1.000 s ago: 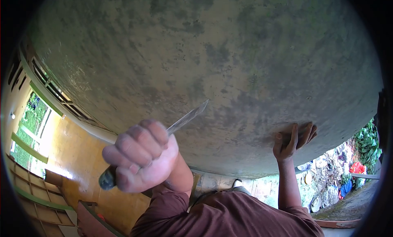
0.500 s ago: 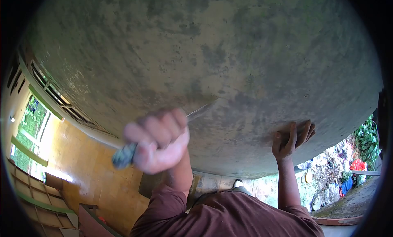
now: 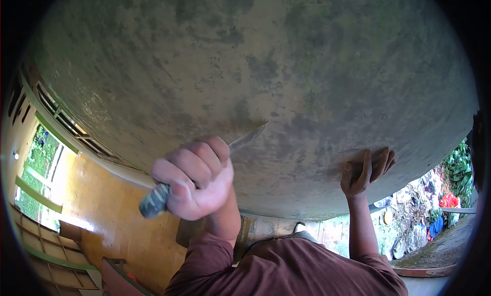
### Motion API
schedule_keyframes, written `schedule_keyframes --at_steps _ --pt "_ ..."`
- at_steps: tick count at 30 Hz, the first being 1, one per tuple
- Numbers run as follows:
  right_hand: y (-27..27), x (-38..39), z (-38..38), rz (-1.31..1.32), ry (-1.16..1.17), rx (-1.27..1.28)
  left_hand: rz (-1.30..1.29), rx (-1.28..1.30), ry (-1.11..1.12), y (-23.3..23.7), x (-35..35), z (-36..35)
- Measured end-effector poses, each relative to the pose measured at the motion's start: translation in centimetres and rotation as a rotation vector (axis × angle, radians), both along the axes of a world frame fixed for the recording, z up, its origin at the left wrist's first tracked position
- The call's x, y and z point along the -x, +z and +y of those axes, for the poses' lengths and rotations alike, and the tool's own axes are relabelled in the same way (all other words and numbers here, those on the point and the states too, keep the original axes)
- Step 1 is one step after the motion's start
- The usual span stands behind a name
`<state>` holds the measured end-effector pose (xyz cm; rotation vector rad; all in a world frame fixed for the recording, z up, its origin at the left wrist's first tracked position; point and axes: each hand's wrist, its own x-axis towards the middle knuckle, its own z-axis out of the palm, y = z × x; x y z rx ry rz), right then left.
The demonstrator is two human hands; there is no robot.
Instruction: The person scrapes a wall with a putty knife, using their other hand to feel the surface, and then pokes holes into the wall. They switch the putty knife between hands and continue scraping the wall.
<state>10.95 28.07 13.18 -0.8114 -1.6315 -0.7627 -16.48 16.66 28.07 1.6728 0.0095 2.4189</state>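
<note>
Shifted up and to the right over the past second, along with the knife in its grip: left hand [image 3: 197, 178], now slightly blurred. Closed in a tight fist around the dark, pale-streaked handle [image 3: 154, 200] of the knife, with the butt jutting out at lower left. Angled up and to the right from the fist, with its tip at the mottled grey-green wall [image 3: 245, 66] or very near it, contact impossible to tell: the narrow blade [image 3: 248, 136]. Kept in much the same spot, well apart from the knife: right hand [image 3: 364, 176], open against the wall, with fingers a little spread and holding nothing. Below, between both arms: a maroon shirt [image 3: 302, 270] and part of a shoe [image 3: 300, 227]. At lower left: a yellowish tiled floor [image 3: 112, 209], near a bright opening [image 3: 41, 168] onto greenery. At right: scattered litter [image 3: 409, 209] with a red item [image 3: 448, 200] and a blue one [image 3: 436, 226], beside green leaves [image 3: 458, 165]. Too small to read for any lettering.
</note>
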Motion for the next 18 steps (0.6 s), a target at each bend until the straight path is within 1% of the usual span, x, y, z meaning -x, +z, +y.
schedule_keyframes --at_steps 1,2,5,6,8,9,10,12,13,14,16,17,18 --pt "0.1 0.0 0.0 -0.013 -0.005 -0.015 0.016 0.018 -0.085 -0.2 0.8 -0.1" --pt "0.1 0.0 -0.1 -0.014 -0.008 -0.018 0.015 0.015 -0.088 -0.2 1.0 -0.4" --pt "0.0 -0.1 0.0 -0.007 -0.034 -0.010 0.029 -0.129 -0.111 -0.1 1.1 -2.1" --pt "0.0 -0.1 0.0 -0.008 -0.037 -0.009 0.030 -0.130 -0.113 0.0 1.0 -2.0" --pt "-0.1 0.0 0.0 -0.007 -0.039 -0.005 0.005 -0.100 -0.024 0.0 0.9 -1.5" --pt "0.0 0.0 0.0 -0.006 -0.026 -0.009 -0.025 -0.008 0.025 -0.2 -0.1 0.0" --pt "0.0 0.1 0.0 -0.006 -0.012 -0.015 -0.025 -0.007 0.027 -0.2 0.1 -0.2" --pt "-0.3 0.1 0.0 0.009 -0.008 -0.008 -0.054 -0.048 -0.140 0.0 0.9 -0.8" --pt "-0.3 0.1 0.1 0.024 -0.004 0.000 -0.079 -0.100 -0.093 0.2 1.1 -1.6" --pt "-0.3 0.1 0.1 0.026 -0.007 -0.004 -0.077 -0.105 -0.097 0.3 1.2 -2.2" --pt "-0.2 0.2 0.0 0.025 -0.005 -0.006 -0.101 -0.226 -0.145 0.6 1.2 -2.9" --pt "-0.1 0.2 0.0 0.027 -0.006 -0.005 -0.056 -0.130 -0.052 0.2 1.1 -1.9" --pt "0.1 0.2 -0.1 0.018 -0.001 -0.006 -0.055 -0.126 -0.050 -0.4 0.6 -0.4"
